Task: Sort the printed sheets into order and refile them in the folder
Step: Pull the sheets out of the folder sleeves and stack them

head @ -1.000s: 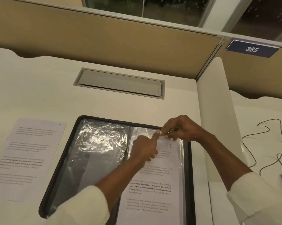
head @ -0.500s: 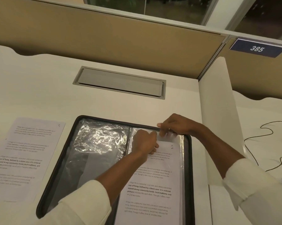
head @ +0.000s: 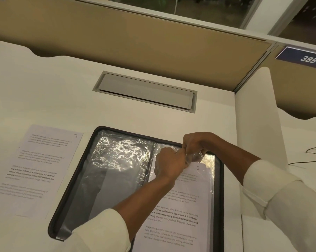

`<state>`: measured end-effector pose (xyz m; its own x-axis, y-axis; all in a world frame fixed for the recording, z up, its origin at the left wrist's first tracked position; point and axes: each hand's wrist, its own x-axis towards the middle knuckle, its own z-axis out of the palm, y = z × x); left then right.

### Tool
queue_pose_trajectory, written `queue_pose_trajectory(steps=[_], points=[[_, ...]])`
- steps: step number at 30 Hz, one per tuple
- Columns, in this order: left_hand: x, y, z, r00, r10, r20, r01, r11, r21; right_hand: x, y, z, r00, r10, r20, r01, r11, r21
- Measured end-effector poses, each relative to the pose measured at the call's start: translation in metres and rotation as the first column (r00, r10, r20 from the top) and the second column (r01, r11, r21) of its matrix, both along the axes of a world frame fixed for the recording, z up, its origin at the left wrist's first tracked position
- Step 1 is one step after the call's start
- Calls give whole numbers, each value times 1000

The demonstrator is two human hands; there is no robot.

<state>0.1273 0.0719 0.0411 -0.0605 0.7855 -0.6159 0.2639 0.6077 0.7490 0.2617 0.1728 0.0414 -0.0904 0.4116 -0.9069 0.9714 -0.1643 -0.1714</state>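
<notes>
Near, one open folder [head: 219, 206] on the desk [head: 44, 88], one printed sheet [head: 175, 224] in its right sleeve [head: 209, 160], one loose sheet [head: 39, 170] just left; further, two hands touching, left hand [head: 169, 164] and right hand [head: 197, 144] each pinching that sleeve's top edge; beyond, one grey hatch [head: 146, 91]

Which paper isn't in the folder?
The sheet marked 3, lying on the desk left of the folder. The sheet marked 2 lies on the folder's right half.

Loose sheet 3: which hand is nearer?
Left. The left hand is right of the loose sheet, over the folder; the right hand is farther right. Both pinch the plastic sleeve.
</notes>
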Motion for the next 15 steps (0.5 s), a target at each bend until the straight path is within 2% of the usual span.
queue_pose_trajectory(steps=[3,11,15], points=[[1,-1,-4,999,-20,-36,21,1000,19,-5,-3,-3,1000,-12,4,12,1000,-3],[8,-10,-5,995,-18,-103,22,999,40,3,1,-2,1000,16,-3,-16,993,117],[10,-16,-11,991,-32,-128,41,997,69,10,10,-1,997,17,-71,-7,990,139]])
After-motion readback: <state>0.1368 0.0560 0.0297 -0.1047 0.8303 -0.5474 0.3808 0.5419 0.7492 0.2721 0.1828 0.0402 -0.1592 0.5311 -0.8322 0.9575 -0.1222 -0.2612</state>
